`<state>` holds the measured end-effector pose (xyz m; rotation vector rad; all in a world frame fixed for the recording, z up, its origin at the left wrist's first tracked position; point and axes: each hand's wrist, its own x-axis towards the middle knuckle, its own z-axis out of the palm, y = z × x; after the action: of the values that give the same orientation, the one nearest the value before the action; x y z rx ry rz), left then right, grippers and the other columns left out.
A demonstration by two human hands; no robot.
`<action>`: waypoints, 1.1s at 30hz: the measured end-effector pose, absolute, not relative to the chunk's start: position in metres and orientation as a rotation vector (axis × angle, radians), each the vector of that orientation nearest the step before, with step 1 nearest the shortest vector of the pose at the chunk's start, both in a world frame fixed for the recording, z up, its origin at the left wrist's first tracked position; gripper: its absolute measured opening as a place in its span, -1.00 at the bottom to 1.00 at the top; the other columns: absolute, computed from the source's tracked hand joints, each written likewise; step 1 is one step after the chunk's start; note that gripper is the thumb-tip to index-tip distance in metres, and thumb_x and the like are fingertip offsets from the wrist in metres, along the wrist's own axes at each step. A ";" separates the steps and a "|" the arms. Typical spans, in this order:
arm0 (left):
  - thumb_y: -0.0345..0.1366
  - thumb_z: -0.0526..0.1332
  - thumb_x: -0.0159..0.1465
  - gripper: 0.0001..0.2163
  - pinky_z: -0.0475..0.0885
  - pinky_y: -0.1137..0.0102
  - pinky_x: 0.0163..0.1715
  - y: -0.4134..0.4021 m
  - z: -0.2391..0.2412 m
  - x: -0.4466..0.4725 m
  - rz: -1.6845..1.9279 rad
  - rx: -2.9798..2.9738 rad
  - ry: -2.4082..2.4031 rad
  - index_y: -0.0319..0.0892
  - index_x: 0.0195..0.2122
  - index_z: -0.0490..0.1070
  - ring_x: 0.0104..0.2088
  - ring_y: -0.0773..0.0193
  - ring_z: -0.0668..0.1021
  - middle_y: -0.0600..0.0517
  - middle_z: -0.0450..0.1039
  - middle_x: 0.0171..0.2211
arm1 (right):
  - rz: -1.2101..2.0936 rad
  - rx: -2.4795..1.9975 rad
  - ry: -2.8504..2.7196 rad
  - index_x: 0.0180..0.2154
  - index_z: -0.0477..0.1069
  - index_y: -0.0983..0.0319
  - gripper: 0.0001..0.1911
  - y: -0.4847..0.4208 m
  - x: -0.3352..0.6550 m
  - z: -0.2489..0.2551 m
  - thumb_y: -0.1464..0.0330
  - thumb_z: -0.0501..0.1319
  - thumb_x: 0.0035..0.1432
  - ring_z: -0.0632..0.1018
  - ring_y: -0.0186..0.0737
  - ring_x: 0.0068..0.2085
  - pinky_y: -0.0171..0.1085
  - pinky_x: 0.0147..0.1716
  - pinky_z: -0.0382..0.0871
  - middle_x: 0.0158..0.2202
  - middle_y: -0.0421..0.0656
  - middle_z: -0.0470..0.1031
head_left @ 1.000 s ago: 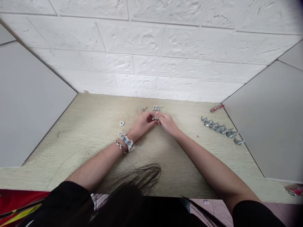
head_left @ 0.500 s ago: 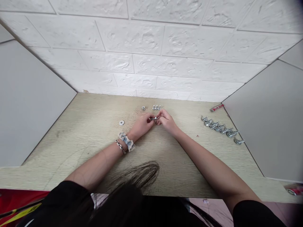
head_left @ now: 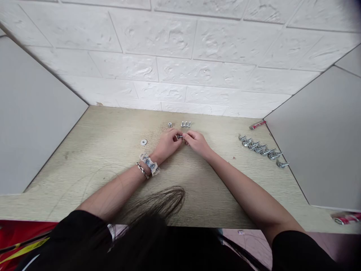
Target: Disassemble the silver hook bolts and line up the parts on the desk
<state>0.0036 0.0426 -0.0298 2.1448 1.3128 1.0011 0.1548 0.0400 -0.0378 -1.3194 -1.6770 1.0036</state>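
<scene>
A small metal bolt (head_left: 179,136) lies sideways between my two hands, just above the table. My left hand (head_left: 168,143) grips it between thumb and forefinger. At its right end, the thumb and fingers of my right hand (head_left: 196,143) are pinched together, covering that end. Just beyond my fingers stand three small bolts (head_left: 185,124) in a row. Left of them is a small stack of nuts (head_left: 170,124), too small to count. A flat washer (head_left: 143,142) lies to the left of my left hand.
Several bolts with washers (head_left: 260,148) lie in a slanting row at the right. A red marker-like tube (head_left: 257,125) rests near the right panel (head_left: 318,139), and another red tube (head_left: 346,218) sits at the front right. A white brick-pattern wall (head_left: 180,75) closes the back; a grey panel (head_left: 36,120) bounds the left.
My right thumb has moved over the bolt's right end, where a shiny hex-shaped piece showed before. My left hand keeps its hold. The whole view has shifted slightly.
</scene>
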 end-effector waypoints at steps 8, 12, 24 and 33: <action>-0.41 0.16 0.10 -0.93 0.34 0.46 -0.36 0.041 -0.028 0.005 1.002 2.124 1.306 -0.19 -0.41 0.41 -0.45 0.38 0.39 0.08 0.38 -0.44 | 1.010 -1.309 -1.593 -0.36 0.21 0.18 -0.85 0.035 0.152 -0.034 0.24 0.07 0.05 0.31 -0.36 -0.51 -0.33 -0.46 0.17 -0.51 -0.28 0.30; -0.39 0.15 0.13 -0.94 0.34 0.45 -0.34 0.041 -0.028 0.005 1.008 2.145 1.303 -0.19 -0.42 0.40 -0.45 0.38 0.38 0.08 0.36 -0.46 | 0.899 -1.346 -1.742 -0.61 0.20 0.22 -0.55 0.037 0.152 -0.034 0.06 -0.05 0.15 0.32 -0.31 -0.44 -0.29 -0.39 0.16 -0.57 -0.21 0.27; -0.39 0.15 0.12 -0.94 0.34 0.45 -0.36 0.042 -0.029 0.002 0.992 2.125 1.293 -0.19 -0.39 0.40 -0.47 0.39 0.38 0.08 0.38 -0.42 | 0.977 -1.312 -1.589 -0.27 0.16 0.17 -0.82 0.032 0.149 -0.034 0.26 0.07 0.07 0.29 -0.39 -0.52 -0.33 -0.45 0.18 -0.40 -0.28 0.33; -0.39 0.16 0.11 -0.95 0.34 0.47 -0.38 0.043 -0.032 0.003 1.011 2.129 1.283 -0.19 -0.39 0.39 -0.50 0.43 0.37 0.09 0.37 -0.41 | 0.926 -1.315 -1.656 -0.70 0.08 0.22 -0.40 0.038 0.149 -0.041 -0.06 -0.14 0.16 0.28 -0.36 -0.54 -0.31 -0.44 0.15 -0.66 -0.23 0.18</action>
<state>0.0027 0.0425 -0.0319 2.1291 1.2830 1.0108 0.1491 0.0376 -0.0409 -1.3151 -1.6559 0.9265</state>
